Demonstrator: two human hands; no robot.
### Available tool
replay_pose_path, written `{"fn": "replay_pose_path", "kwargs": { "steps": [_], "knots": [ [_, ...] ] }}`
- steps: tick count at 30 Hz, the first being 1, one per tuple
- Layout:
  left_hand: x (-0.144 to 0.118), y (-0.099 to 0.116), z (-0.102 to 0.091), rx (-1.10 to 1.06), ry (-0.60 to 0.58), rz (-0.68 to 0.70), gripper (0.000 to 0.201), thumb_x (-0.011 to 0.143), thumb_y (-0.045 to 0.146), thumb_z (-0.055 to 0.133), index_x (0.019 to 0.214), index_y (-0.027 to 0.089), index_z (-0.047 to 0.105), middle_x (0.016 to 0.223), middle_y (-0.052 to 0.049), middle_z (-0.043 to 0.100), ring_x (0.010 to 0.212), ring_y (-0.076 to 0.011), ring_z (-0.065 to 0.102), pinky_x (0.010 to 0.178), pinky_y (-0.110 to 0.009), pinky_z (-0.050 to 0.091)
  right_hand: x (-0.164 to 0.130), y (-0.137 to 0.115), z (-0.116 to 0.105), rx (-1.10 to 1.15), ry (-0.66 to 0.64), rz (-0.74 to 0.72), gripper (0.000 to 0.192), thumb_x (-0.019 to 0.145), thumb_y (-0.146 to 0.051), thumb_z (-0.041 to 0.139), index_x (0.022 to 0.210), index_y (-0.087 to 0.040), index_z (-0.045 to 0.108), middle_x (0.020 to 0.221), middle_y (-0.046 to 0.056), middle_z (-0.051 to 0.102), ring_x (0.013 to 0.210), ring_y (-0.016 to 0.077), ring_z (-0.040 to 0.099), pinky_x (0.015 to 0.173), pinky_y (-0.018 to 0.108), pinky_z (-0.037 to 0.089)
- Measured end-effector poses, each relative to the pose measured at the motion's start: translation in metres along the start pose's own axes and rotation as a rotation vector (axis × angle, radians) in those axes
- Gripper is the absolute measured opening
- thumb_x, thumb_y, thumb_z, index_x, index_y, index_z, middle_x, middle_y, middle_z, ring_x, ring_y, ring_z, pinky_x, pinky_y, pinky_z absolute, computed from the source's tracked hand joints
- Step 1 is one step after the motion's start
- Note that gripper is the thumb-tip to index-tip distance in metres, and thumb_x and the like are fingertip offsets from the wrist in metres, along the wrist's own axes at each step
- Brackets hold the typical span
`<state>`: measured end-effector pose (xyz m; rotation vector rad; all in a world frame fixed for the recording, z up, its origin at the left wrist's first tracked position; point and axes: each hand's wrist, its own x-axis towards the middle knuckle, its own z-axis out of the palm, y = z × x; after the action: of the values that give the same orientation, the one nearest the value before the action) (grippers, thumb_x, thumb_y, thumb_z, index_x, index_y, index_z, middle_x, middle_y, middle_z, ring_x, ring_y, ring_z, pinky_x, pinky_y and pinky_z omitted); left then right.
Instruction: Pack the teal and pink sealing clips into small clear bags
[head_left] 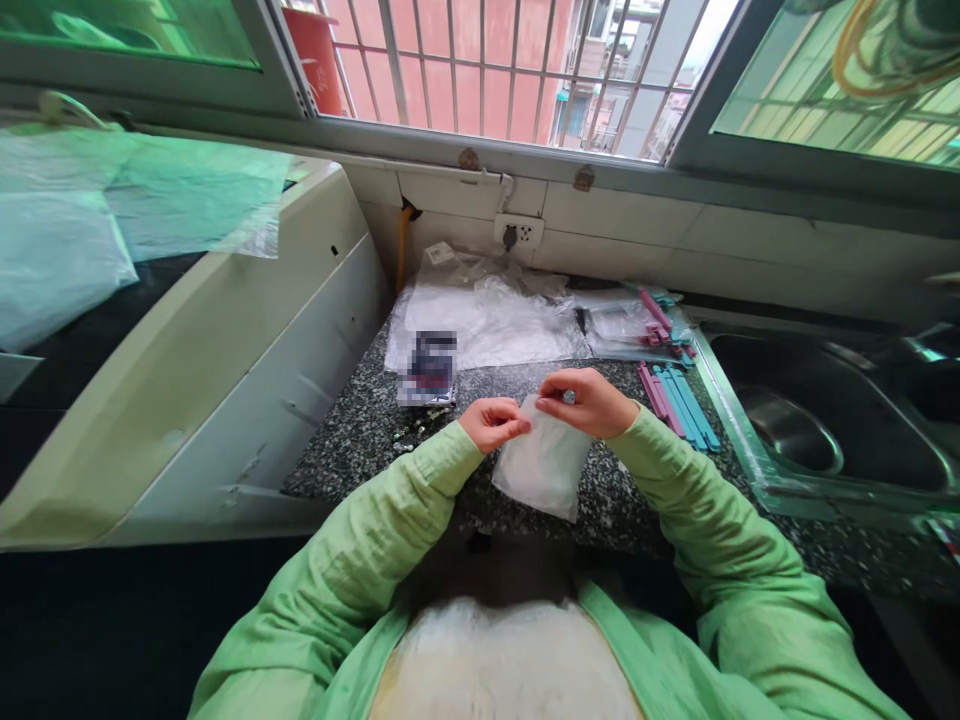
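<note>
Speckled desk [352, 450] is partly covered by clear plastic [495, 325], and a small whitish bag [541, 470] is held over its near side. Probably super light, floppy, kinda slippery, so it's best gripped by the top edge, where it's pinched by left hand [495, 424] and right hand [589, 402].

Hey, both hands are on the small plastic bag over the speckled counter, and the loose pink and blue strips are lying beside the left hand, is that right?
Not quite: the head view shows the pink and blue strips beside the right hand, not the left hand. Both hands are on the small plastic bag over the speckled counter.
</note>
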<state>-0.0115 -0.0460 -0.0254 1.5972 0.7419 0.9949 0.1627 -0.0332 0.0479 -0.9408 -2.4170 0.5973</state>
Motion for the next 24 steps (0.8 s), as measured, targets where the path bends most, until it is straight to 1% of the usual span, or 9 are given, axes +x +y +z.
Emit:
{"fn": "replay_pose_path", "kwargs": {
  "steps": [4,9,15,20,24],
  "knots": [
    [0.000,-0.001,0.001,-0.004,-0.030,0.021,0.039,0.064,0.049,0.061,0.055,0.010,0.061,0.054,-0.002,0.051,0.055,-0.0112,0.048,0.051,-0.023,0.037,0.001,0.004,0.003,-0.009,0.005,0.013,0.016,0.074,-0.024,0.052,0.063,-0.013,0.056,0.056,0.000,0.053,0.053,0.0065,0.043,0.053,0.021,0.035],
    [0.000,-0.001,0.001,-0.015,-0.023,0.019,0.038,0.064,0.047,0.061,0.055,0.010,0.061,0.055,-0.003,0.052,0.055,-0.0111,0.049,0.051,-0.023,0.038,0.002,0.009,0.006,0.018,-0.003,0.048,0.016,0.074,-0.025,0.052,0.063,-0.013,0.056,0.057,0.000,0.054,0.053,0.0067,0.043,0.054,0.021,0.035],
    [0.001,-0.003,-0.001,-0.053,0.074,-0.001,0.038,0.061,0.048,0.064,0.054,0.011,0.061,0.054,-0.003,0.053,0.056,-0.0116,0.050,0.051,-0.023,0.039,0.003,0.010,0.003,0.072,-0.016,0.088,0.021,0.075,-0.031,0.051,0.067,-0.013,0.055,0.058,0.000,0.051,0.055,0.0067,0.040,0.054,0.021,0.035],
    [0.002,-0.001,-0.004,-0.106,0.182,-0.023,0.038,0.057,0.049,0.066,0.055,0.011,0.064,0.055,-0.003,0.057,0.056,-0.0120,0.051,0.053,-0.023,0.041,0.003,0.011,-0.004,0.111,-0.048,0.124,0.027,0.074,-0.038,0.052,0.064,-0.013,0.052,0.056,-0.002,0.044,0.054,0.0065,0.036,0.051,0.021,0.031],
    [0.002,0.004,-0.004,-0.136,0.221,-0.038,0.038,0.055,0.049,0.068,0.055,0.011,0.066,0.056,-0.004,0.059,0.055,-0.0111,0.051,0.053,-0.023,0.041,0.002,0.011,-0.008,0.139,-0.013,0.137,0.026,0.074,-0.036,0.051,0.064,-0.012,0.053,0.057,-0.001,0.047,0.054,0.0068,0.038,0.052,0.022,0.033]
  ]
}}
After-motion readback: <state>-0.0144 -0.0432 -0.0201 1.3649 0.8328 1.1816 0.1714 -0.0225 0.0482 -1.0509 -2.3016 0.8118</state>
